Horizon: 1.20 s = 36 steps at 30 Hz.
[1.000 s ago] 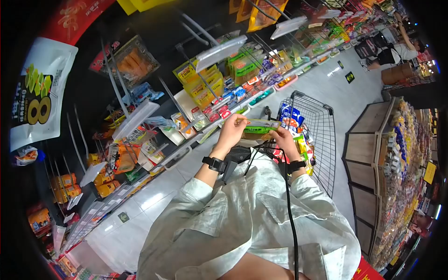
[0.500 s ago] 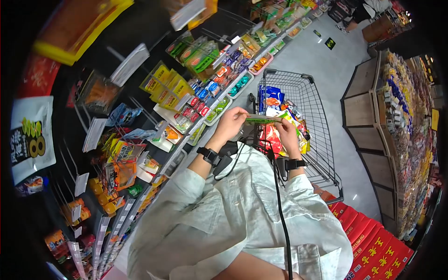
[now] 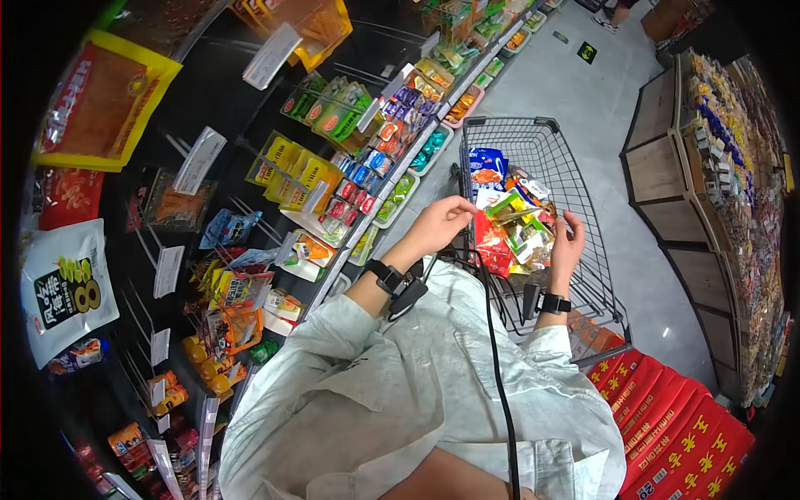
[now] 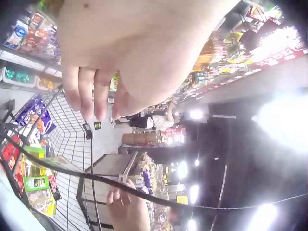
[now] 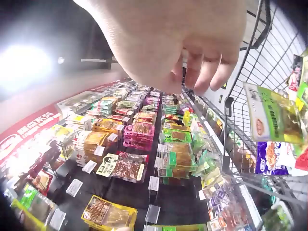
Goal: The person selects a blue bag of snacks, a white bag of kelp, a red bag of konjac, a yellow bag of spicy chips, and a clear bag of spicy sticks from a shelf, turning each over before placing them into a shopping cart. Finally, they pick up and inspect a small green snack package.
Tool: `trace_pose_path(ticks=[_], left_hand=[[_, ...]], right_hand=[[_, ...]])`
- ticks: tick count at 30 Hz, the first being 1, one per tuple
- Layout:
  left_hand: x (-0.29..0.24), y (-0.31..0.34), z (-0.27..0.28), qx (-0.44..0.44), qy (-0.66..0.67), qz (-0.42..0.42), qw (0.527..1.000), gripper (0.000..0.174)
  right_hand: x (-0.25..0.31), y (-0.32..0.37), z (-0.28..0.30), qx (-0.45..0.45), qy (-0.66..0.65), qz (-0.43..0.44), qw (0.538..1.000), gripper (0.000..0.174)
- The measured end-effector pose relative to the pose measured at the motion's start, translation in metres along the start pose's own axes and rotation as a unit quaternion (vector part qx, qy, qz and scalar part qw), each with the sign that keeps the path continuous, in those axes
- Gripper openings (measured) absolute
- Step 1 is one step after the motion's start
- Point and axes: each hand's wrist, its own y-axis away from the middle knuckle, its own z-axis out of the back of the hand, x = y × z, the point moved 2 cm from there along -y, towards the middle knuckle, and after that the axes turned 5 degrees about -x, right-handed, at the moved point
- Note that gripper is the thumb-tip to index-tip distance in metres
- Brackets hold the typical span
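My left hand [image 3: 442, 225] is above the near left side of the shopping cart [image 3: 593, 218], fingers loosely bent and holding nothing. Over the cart's right part is my right hand [image 3: 567, 247], empty, its fingers apart and relaxed. Between and below the hands, a flat green-and-clear snack packet [image 5: 265, 111] tilts over the other packets in the cart, touched by neither hand. The left wrist view catches this packet nearly edge-on. Around it lie a blue packet [image 3: 487, 168], a red packet [image 3: 492, 246] and several yellow and green ones.
Shelves with hanging snack packets [image 3: 304, 171] and price tags run along the left. Red boxes [image 3: 667, 425] are stacked behind the cart at the right. A wood-panelled bulk display [image 3: 658, 171] stands across the aisle floor [image 3: 554, 83]. A black cable [image 3: 497, 375] hangs down my front.
Both hands held the green packet between them; they have let go and spread apart, and it now tilts over the cart's contents. The view has swung so the cart and red boxes show more.
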Motion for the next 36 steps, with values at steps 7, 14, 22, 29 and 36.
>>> trace_pose_path(ticks=[7,14,22,29,36], left_hand=[[0.032,0.016,0.054,-0.090,0.072,-0.001,0.993,0.018],[0.050,0.053,0.095,-0.154,0.145,0.041,0.977,0.018],[0.070,0.081,0.143,-0.197,0.164,0.044,0.966,0.022],[0.060,0.083,0.174,-0.235,0.162,0.060,0.956,0.028],[0.045,0.011,0.210,-0.297,0.135,0.035,0.945,0.040]], right_hand=[[0.000,0.026,-0.041,0.092,0.023,-0.008,0.995,0.015],[0.035,0.055,-0.095,0.198,0.059,-0.008,0.978,0.015],[0.062,0.091,-0.163,0.305,0.050,0.002,0.951,0.012],[0.059,0.102,-0.224,0.431,0.076,-0.016,0.899,0.014],[0.043,0.035,-0.314,0.505,0.049,-0.029,0.861,0.018]])
